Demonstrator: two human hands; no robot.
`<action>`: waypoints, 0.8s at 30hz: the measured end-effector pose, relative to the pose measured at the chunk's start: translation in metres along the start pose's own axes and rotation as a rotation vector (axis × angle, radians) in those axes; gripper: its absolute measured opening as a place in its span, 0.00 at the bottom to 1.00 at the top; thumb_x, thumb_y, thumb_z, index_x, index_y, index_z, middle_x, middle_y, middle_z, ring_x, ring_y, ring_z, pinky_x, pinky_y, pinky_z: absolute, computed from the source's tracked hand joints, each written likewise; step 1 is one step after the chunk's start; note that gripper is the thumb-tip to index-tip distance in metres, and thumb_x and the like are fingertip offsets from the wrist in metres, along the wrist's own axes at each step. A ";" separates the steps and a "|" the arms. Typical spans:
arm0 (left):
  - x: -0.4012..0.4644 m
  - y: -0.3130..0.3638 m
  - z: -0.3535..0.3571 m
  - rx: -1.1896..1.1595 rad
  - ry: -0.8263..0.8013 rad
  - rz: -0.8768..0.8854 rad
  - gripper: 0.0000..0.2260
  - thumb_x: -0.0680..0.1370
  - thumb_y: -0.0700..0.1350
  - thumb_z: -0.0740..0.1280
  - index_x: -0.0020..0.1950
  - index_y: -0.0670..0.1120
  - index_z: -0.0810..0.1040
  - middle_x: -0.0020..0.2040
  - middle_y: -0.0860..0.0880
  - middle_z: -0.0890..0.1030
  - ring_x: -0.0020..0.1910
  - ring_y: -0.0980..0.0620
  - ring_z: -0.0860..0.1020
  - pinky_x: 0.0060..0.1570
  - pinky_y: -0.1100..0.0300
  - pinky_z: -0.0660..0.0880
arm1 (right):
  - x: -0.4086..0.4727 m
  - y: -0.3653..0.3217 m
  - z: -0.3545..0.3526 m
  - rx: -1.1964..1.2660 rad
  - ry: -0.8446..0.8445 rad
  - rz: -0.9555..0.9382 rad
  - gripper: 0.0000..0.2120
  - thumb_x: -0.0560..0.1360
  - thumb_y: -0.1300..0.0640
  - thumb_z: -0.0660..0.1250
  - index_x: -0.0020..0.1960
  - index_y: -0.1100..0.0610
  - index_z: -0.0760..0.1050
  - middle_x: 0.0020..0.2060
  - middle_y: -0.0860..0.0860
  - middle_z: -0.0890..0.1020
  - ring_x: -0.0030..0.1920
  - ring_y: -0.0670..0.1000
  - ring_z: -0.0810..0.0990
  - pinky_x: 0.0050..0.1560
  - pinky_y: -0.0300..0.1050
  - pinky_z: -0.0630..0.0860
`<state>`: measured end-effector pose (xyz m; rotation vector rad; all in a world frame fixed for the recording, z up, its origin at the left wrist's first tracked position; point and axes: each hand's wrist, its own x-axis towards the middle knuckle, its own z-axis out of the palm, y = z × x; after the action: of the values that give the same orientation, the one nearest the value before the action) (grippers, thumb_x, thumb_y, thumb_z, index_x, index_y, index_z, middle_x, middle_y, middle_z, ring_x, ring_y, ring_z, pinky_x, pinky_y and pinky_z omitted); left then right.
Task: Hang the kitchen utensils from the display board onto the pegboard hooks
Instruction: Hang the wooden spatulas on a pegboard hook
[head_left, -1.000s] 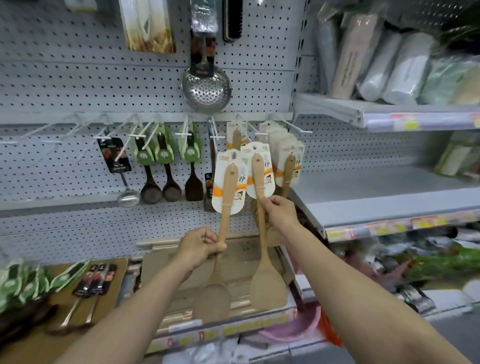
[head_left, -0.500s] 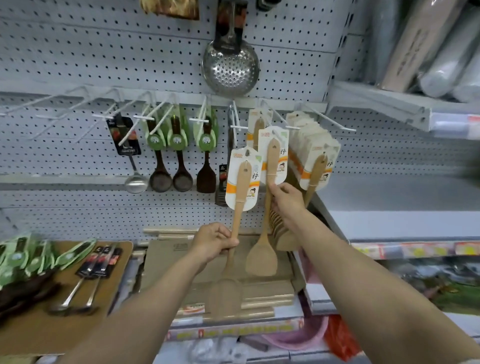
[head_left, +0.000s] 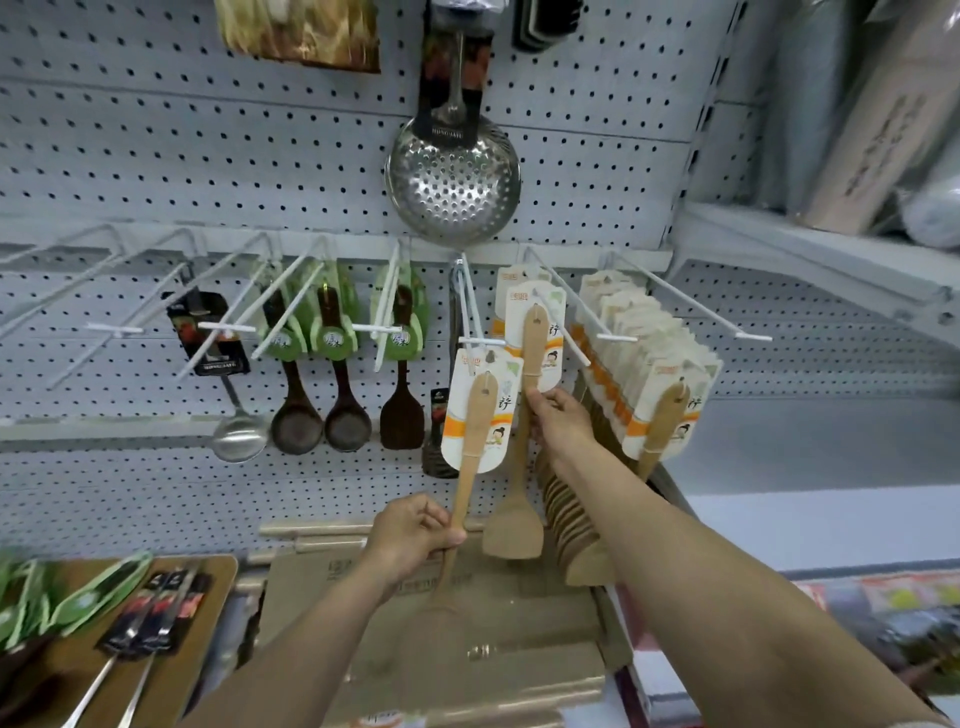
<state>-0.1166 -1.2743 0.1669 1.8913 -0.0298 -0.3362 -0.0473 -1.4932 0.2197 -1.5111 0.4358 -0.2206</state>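
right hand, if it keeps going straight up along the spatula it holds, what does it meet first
Probably the white hook that the spatula's card is at; the right hand points up toward it, though depth is unclear.

The blade of the spatula (head_left: 470, 457) gripped by the left hand (head_left: 410, 538) blurs into the cardboard box (head_left: 467, 639) below it. The green-carded spoons (head_left: 31, 608) at the left edge are smeared and cut off, and the rolls (head_left: 878, 114) on the upper right shelf are too blurred to read.
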 end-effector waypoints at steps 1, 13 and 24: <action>0.003 0.000 0.000 -0.002 0.000 -0.003 0.10 0.68 0.37 0.79 0.41 0.42 0.78 0.34 0.48 0.83 0.37 0.51 0.84 0.43 0.56 0.81 | 0.005 -0.001 0.000 -0.007 0.000 0.005 0.09 0.79 0.50 0.70 0.45 0.56 0.78 0.47 0.57 0.84 0.47 0.56 0.81 0.50 0.51 0.78; -0.017 0.005 0.008 -0.022 0.023 0.010 0.09 0.69 0.34 0.77 0.42 0.39 0.78 0.31 0.48 0.82 0.29 0.57 0.81 0.33 0.64 0.76 | 0.001 -0.007 -0.010 -0.053 -0.014 0.061 0.11 0.77 0.45 0.71 0.51 0.52 0.79 0.56 0.55 0.83 0.56 0.57 0.82 0.61 0.59 0.79; -0.081 0.007 0.030 -0.123 0.054 0.036 0.10 0.69 0.35 0.77 0.40 0.42 0.77 0.34 0.46 0.83 0.36 0.51 0.83 0.42 0.58 0.81 | -0.127 -0.034 -0.031 0.212 -0.234 -0.089 0.08 0.81 0.52 0.67 0.48 0.54 0.82 0.40 0.49 0.87 0.38 0.46 0.84 0.39 0.40 0.80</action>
<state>-0.2005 -1.2897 0.1822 1.7754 -0.0063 -0.2562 -0.1704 -1.4726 0.2713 -1.3298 0.1533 -0.1517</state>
